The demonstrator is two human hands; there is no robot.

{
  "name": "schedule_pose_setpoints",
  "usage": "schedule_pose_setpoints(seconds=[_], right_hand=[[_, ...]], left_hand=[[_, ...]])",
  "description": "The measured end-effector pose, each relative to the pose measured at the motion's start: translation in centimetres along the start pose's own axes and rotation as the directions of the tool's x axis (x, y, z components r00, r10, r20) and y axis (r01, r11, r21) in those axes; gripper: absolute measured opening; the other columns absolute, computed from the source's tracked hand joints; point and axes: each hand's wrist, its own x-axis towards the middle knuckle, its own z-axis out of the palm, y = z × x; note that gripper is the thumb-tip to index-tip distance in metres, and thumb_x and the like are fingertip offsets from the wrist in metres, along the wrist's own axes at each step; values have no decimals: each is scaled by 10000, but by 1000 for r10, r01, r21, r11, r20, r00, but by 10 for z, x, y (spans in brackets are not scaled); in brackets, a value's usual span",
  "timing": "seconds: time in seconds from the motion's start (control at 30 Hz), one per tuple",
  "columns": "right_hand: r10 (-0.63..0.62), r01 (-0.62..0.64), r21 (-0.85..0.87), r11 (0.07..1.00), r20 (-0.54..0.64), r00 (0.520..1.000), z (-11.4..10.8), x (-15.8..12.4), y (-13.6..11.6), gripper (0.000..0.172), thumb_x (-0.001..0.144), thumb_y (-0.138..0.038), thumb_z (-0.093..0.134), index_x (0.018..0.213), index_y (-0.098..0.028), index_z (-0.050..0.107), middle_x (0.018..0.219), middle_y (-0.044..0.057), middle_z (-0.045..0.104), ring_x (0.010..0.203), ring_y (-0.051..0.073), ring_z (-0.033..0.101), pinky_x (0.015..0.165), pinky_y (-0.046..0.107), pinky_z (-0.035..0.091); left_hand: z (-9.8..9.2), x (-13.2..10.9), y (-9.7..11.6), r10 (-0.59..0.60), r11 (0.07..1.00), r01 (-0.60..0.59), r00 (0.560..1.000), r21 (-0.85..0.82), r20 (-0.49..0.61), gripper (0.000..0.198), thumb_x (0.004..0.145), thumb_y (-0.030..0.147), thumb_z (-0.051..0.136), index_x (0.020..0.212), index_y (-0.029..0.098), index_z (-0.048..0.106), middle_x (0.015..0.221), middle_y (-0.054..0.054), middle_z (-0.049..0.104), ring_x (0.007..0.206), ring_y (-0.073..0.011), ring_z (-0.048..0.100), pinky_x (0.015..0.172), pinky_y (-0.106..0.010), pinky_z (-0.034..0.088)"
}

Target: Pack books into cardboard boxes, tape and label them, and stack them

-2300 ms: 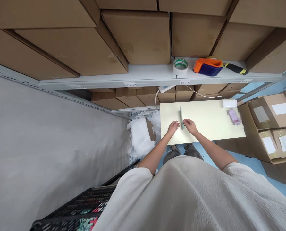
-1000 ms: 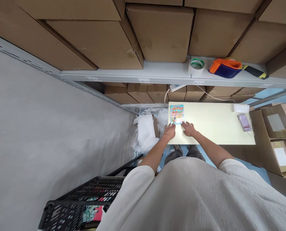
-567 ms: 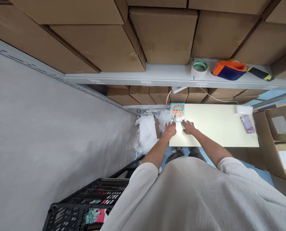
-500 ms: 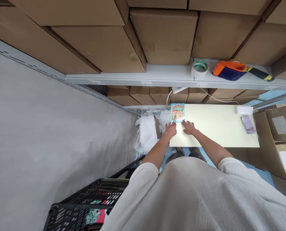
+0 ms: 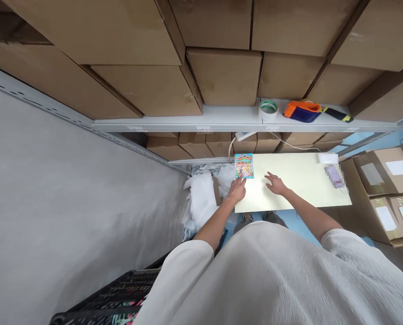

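A colourful children's book [image 5: 244, 165] with a light blue border lies flat at the far left corner of the pale yellow tabletop [image 5: 289, 180]. At the book's near edge is my left hand [image 5: 237, 188], its fingers stretched out and the tips touching the cover. My right hand [image 5: 276, 183] is apart from the book, to its right, low over the tabletop with fingers spread and nothing held.
Above the table, a shelf [image 5: 228, 125] carries cardboard boxes [image 5: 223, 76], a tape roll [image 5: 268, 109], an orange-and-blue tape dispenser [image 5: 302, 111] and a utility knife [image 5: 337, 114]. A black crate [image 5: 120, 289] stands lower left. Open cartons [image 5: 384, 180] sit at right; a blurred phone [image 5: 334, 176] lies on the table.
My right hand has moved right, away from the book, and its fingers have spread. My left hand stays at the book's near edge. The camera view has tilted up and shifted slightly.
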Motion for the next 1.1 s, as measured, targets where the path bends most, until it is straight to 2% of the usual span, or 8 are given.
schedule_pose_setpoints(seconds=[0.13, 0.27, 0.47, 0.57, 0.63, 0.73, 0.93, 1.1], right_hand=[[77, -62, 92, 994, -167, 983, -19, -33, 45, 599, 1021, -330, 527, 1595, -192, 624, 1758, 171, 482, 1562, 392, 520, 1269, 588, 442], [119, -60, 168, 984, -371, 921, -53, -58, 87, 548, 994, -360, 531, 1487, -184, 692, 1632, 203, 610, 1540, 384, 544, 1283, 602, 430], [109, 40, 200, 979, -679, 726, -143, -64, 125, 477, 983, -424, 528, 1350, -205, 739, 1529, 210, 658, 1456, 368, 595, 1267, 599, 450], [96, 66, 174, 983, -779, 620, -192, -57, 140, 443, 975, -396, 532, 1328, -227, 742, 1479, 204, 674, 1436, 376, 594, 1245, 631, 461], [87, 62, 150, 987, -811, 578, -222, -51, 151, 438, 961, -374, 543, 1321, -222, 741, 1458, 205, 682, 1417, 383, 597, 1244, 639, 455], [65, 47, 111, 993, -820, 569, -264, -39, 171, 446, 954, -352, 542, 1325, -189, 730, 1461, 216, 675, 1396, 390, 597, 1236, 626, 458], [-77, 118, -3, 993, -773, 630, -340, 3, 202, 481, 944, -361, 566, 1356, -170, 724, 1492, 223, 656, 1370, 425, 580, 1197, 652, 475], [-59, 37, -46, 998, -710, 701, -368, 40, 211, 536, 910, -372, 611, 1354, -92, 718, 1385, 286, 685, 1273, 479, 600, 1126, 719, 485]], left_hand=[[-4, 7, 26, 69, 997, -71, 996, -36, -59, 697, 984, 168, 544, 1678, 180, 490, 1822, -162, 375, 1709, -332, 316, 1404, -516, 245], [-4, 13, 59, 145, 986, -152, 985, -75, -92, 664, 1001, 183, 552, 1663, 189, 505, 1817, -164, 383, 1707, -316, 324, 1405, -502, 253], [-5, 13, 104, 179, 974, -192, 977, -119, -113, 633, 1054, 245, 513, 1685, 232, 477, 1825, -136, 378, 1707, -309, 326, 1390, -542, 286], [-3, 17, 125, 185, 969, -205, 972, -135, -145, 629, 1055, 258, 518, 1683, 240, 489, 1791, -138, 439, 1690, -308, 362, 1380, -549, 317], [1, 21, 140, 184, 967, -209, 968, -144, -170, 617, 1047, 255, 533, 1664, 237, 517, 1773, -146, 465, 1676, -312, 388, 1372, -547, 339], [13, 29, 164, 163, 970, -193, 968, -148, -193, 582, 1049, 249, 540, 1629, 221, 554, 1773, -155, 459, 1666, -313, 405, 1371, -541, 347], [45, 40, 210, 92, 977, -137, 963, -164, -253, 521, 1065, 246, 539, 1582, 206, 592, 1760, -167, 468, 1659, -302, 415, 1372, -522, 344], [69, 33, 234, 2, 979, -63, 955, -193, -298, 503, 1074, 245, 535, 1572, 206, 600, 1765, -161, 461, 1651, -300, 426, 1368, -516, 354]])
